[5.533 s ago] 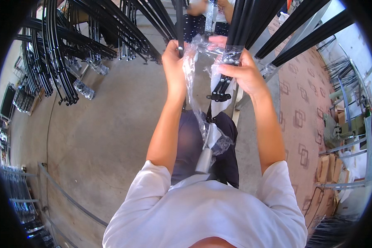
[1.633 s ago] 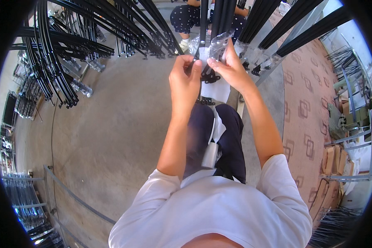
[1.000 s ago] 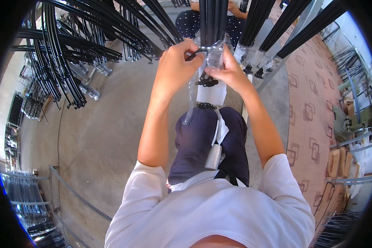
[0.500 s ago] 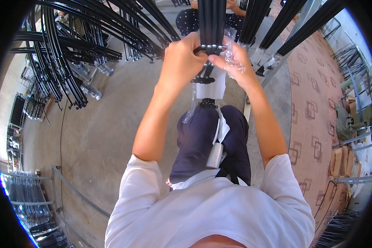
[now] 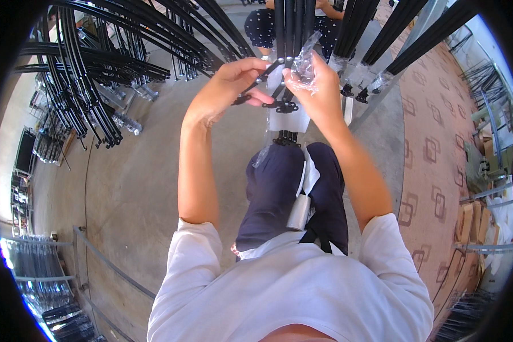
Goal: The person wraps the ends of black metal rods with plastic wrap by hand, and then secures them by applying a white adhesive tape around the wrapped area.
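Observation:
A bundle of long black rods [image 5: 293,31] comes down in front of me, with jointed black metal links [image 5: 262,78] at its near end. My left hand [image 5: 222,88] is curled around a link that is swung out to the left. Crumpled clear plastic film [image 5: 306,61] is pinched in my right hand [image 5: 319,94], close beside the rods. Below the hands, more black link ends [image 5: 285,106] rest over a white sheet [image 5: 290,121]. Another set of dark metal ends [image 5: 286,138] lies at my knees. A silver cylinder [image 5: 298,213] sits in my lap.
Several bunches of black rods [image 5: 80,85] hang at the left. Film-wrapped rod bundles [image 5: 376,40] stand to the right, by a metal post [image 5: 376,94]. Another person in dotted trousers [image 5: 260,27] sits opposite. A metal rail [image 5: 114,262] runs at lower left.
My left hand has moved left and down, swinging a black link outward from the rods. My right hand has shifted slightly, and the plastic film now bunches higher in it.

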Demonstrator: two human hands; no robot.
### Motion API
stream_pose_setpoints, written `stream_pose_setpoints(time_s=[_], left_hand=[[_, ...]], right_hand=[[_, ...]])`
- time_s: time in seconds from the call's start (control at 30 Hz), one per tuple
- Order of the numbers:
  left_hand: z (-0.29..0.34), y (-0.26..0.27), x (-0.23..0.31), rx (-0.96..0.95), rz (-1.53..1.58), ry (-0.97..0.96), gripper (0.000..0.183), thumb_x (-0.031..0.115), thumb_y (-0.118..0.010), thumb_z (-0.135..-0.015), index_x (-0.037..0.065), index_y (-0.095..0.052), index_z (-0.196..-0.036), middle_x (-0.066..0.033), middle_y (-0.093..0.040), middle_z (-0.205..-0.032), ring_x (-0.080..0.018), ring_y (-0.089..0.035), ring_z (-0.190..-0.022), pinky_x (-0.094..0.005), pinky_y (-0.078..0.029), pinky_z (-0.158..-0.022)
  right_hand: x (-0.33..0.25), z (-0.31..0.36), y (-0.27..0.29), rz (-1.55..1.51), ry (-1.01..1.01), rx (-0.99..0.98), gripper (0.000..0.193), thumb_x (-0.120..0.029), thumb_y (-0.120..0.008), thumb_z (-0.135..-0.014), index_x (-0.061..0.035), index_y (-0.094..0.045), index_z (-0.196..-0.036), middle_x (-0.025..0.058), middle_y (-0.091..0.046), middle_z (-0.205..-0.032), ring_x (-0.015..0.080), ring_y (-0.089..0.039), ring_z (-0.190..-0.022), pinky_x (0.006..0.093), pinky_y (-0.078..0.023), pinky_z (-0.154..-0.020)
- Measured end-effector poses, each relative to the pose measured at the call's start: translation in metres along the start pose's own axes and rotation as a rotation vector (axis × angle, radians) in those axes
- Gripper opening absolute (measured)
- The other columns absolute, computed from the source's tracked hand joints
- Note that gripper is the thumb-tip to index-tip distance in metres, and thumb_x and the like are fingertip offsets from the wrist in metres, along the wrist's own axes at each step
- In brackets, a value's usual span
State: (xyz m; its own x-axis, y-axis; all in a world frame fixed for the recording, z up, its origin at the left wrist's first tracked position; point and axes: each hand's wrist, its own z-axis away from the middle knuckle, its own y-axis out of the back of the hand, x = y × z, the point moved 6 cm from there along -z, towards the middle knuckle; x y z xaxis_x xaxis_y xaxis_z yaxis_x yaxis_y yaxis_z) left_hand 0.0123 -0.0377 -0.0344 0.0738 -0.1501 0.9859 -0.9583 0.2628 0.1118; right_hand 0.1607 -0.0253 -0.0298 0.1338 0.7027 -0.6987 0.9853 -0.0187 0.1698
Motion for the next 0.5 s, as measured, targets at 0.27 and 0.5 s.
stream_pose_setpoints(time_s=[0.27,0.5], left_hand=[[-0.012,0.007,-0.015,-0.003,0.001,-0.012,0.016,0.012,-0.052,-0.084,0.004,-0.054,-0.099,-0.0042,-0.059,-0.088,-0.0112,-0.058,-0.073,-0.0224,-0.046,-0.06],[-0.018,0.002,-0.035,0.153,0.078,-0.379,0.006,0.002,-0.059,-0.078,0.005,-0.054,-0.08,0.0006,-0.058,-0.081,-0.0063,-0.052,-0.076,-0.0209,-0.043,-0.067]], right_hand=[[-0.002,0.004,-0.01,0.022,0.01,0.141,0.022,-0.006,-0.062,-0.07,-0.0002,-0.049,-0.087,0.0132,-0.059,-0.073,0.0269,-0.058,-0.065,0.0328,-0.044,-0.059],[0.015,0.01,-0.025,-0.132,0.027,0.01,0.038,-0.002,-0.058,-0.072,-0.0027,-0.04,-0.104,0.0138,-0.054,-0.088,0.0245,-0.055,-0.079,0.0314,-0.042,-0.072]])
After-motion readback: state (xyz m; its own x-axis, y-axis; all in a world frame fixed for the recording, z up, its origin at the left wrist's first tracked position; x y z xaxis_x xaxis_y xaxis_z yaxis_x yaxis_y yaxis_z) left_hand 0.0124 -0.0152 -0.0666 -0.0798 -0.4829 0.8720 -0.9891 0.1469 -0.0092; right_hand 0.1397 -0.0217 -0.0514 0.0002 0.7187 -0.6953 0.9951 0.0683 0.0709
